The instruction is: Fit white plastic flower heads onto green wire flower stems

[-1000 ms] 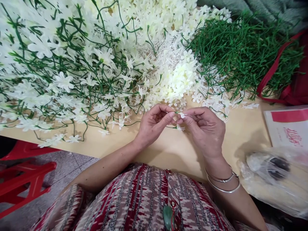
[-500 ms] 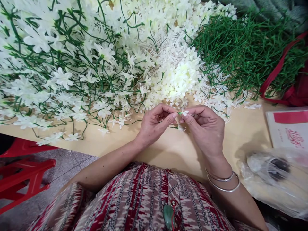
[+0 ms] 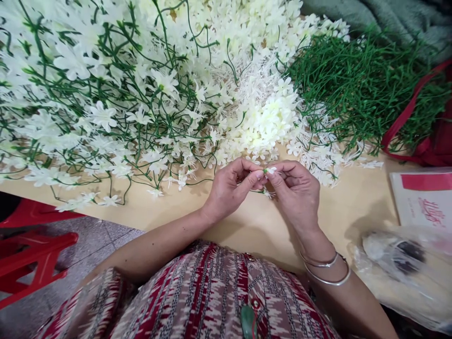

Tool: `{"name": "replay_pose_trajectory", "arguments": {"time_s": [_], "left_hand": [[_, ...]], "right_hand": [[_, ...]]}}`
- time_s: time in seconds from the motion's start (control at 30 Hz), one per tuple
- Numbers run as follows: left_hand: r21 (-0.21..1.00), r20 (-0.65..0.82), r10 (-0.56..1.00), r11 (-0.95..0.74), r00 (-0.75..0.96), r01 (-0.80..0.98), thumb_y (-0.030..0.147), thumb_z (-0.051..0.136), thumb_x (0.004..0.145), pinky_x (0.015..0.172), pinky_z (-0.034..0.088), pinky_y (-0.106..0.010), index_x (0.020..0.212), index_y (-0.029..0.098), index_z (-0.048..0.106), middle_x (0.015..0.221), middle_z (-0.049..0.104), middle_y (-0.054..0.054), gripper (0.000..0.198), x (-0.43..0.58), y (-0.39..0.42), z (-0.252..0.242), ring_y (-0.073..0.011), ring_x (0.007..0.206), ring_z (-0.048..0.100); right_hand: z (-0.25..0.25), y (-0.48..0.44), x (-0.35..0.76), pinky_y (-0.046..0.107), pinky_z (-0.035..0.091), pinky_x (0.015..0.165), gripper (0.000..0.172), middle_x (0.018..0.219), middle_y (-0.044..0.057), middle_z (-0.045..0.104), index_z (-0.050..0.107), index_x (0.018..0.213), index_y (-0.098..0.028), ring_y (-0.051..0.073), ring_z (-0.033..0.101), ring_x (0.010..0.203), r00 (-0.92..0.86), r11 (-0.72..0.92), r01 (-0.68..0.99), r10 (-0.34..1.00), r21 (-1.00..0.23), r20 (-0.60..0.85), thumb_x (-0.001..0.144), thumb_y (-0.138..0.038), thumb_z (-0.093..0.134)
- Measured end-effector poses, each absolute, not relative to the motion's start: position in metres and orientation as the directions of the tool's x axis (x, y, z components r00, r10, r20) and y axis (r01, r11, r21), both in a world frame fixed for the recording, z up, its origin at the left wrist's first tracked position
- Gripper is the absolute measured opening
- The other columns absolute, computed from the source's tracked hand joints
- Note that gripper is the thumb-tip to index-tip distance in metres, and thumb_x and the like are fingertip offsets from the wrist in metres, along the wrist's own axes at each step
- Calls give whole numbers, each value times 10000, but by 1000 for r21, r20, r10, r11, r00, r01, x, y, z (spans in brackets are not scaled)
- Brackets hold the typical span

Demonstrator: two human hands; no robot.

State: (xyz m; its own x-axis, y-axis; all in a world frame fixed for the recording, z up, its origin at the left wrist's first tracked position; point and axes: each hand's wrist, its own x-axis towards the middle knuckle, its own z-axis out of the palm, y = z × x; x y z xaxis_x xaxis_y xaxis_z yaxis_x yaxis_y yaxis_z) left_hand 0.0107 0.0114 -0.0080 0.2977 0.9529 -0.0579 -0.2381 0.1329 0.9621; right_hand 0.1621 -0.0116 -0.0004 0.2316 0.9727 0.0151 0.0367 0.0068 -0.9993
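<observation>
two bare hands in a close pinch, fingertips side by side in front of the torso
the left hand brings thumb and index finger together at the tips, its other fingers curled behind; the right hand mirrors it, thumb against index finger, the rest bent toward the palm. the left forearm slants up from the lower left, the right forearm from the lower right, so the two arms converge.
</observation>
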Motion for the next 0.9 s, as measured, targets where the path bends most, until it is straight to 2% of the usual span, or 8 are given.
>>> {"name": "replay_pose_trajectory", "arguments": {"time_s": [0.27, 0.53, 0.77, 0.9], "left_hand": [[965, -67, 957, 135, 283, -226, 531, 742, 927, 675, 592, -225, 904, 169, 648, 720, 681, 9, 375, 12, 10, -6, -100, 647, 672], [976, -84, 970, 125, 229, -175, 583, 721, 926, 681, 606, -252, 895, 175, 629, 700, 688, 1, 419, 15, 8, -4, -121, 649, 681], [978, -71, 973, 111, 220, -179, 593, 714, 925, 692, 626, -251, 915, 175, 633, 723, 685, 5, 426, 15, 9, -5, -114, 655, 683], [974, -45, 973, 93, 229, -204, 566, 706, 941, 699, 628, -238, 943, 173, 642, 763, 693, 0, 399, 16, 9, -7, -104, 676, 685]], "right_hand": [[-4, -9, 161, 226, 565, 578, 193, 787, -16, 736, 699, 840, -246, 114, 683, 623, 216, 54, 33, 975, -998, 60, 860, -391, 825], [-4, -8, 158, 251, 579, 648, 142, 847, -3, 725, 696, 863, -256, 132, 692, 726, 206, 105, 79, 971, -991, 119, 888, -353, 797], [-2, -10, 152, 249, 586, 621, 224, 788, -21, 712, 667, 912, -257, 126, 672, 656, 272, 15, 43, 962, -999, 26, 874, -429, 806], [-8, -11, 158, 265, 612, 662, 199, 812, -7, 752, 706, 926, -254, 135, 702, 678, 256, -29, 11, 966, -1000, -25, 863, -406, 819]]}}
